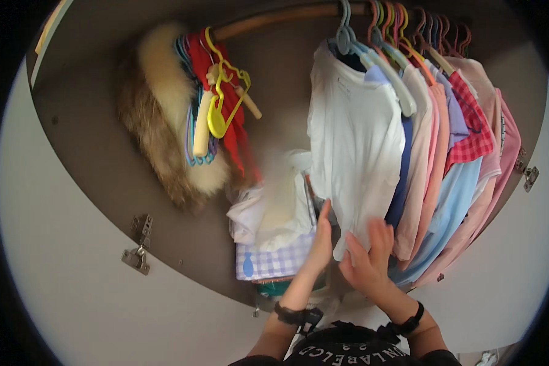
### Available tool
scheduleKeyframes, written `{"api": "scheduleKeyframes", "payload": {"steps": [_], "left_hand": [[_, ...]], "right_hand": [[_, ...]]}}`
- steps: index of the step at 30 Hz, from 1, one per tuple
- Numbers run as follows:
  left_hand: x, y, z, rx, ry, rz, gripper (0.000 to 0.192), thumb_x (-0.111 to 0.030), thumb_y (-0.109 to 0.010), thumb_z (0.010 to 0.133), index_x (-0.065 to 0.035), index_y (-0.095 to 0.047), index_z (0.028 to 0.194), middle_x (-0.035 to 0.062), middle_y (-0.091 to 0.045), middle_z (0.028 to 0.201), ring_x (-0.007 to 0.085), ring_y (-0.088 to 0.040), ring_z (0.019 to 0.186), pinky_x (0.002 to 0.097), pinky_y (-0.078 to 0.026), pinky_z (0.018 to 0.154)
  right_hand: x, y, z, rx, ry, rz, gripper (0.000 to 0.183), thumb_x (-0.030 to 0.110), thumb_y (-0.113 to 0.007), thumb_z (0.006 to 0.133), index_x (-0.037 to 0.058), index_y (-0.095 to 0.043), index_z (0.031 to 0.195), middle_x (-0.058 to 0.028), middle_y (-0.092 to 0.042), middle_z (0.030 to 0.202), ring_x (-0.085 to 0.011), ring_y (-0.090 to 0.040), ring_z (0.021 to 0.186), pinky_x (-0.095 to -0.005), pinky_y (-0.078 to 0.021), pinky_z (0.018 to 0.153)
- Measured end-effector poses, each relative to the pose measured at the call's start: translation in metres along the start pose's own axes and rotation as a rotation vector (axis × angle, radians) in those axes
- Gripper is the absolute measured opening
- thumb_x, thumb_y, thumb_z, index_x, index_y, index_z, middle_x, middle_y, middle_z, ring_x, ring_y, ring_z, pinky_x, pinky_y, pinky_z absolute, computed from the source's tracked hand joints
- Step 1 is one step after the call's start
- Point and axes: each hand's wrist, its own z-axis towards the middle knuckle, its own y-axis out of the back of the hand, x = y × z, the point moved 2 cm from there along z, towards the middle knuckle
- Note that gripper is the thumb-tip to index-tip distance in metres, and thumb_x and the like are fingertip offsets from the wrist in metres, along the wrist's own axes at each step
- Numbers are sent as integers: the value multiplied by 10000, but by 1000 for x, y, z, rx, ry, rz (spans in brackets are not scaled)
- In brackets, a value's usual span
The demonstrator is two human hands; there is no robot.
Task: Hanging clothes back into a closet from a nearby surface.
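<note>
A white long-sleeved shirt (357, 132) hangs on a pale blue-grey plastic hanger (393, 82) from the rod. My left hand (321, 242) is upright at the shirt's lower left edge, its fingers extended and nothing gripped. At the lower hem, my right hand (368, 261) is blurred, with its fingers spread and nothing visibly held between them. Behind the white shirt hang pink garments (418, 114), a red checked garment (471, 123) and a light blue one (457, 196).
Fur garments (160, 123) hang at the left beside a yellow hanger (217, 123) and a red cloth (233, 123). Below lie a purple checked fabric item (279, 256) and white cloth (283, 224). The wooden rod (283, 18) spans the wardrobe. White doors with metal hinges (137, 256) stand at both sides.
</note>
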Motion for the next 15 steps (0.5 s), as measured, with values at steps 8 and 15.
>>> {"api": "scheduleKeyframes", "payload": {"steps": [8, 15], "left_hand": [[-88, 55, -8, -261, -192, 92, 829, -649, -145, 967, -19, -184, 1504, 180, -183, 1565, 292, -154, 1459, 425, -89, 1184], [-136, 78, -38, -392, -298, 45, 797, -631, -186, 978, -17, -246, 1483, 171, -259, 1541, 297, -219, 1440, 419, -122, 1177]], "right_hand": [[7, -46, 9, 790, -146, -110, 314, 280, -694, 772, 40, -678, 974, -177, -641, 1012, -321, -568, 1078, -516, -203, 1136], [65, -47, 133, 93, -208, 980, 455, 249, -644, 896, -44, -532, 1226, -212, -565, 1228, -351, -555, 1129, -411, -391, 1017]]}}
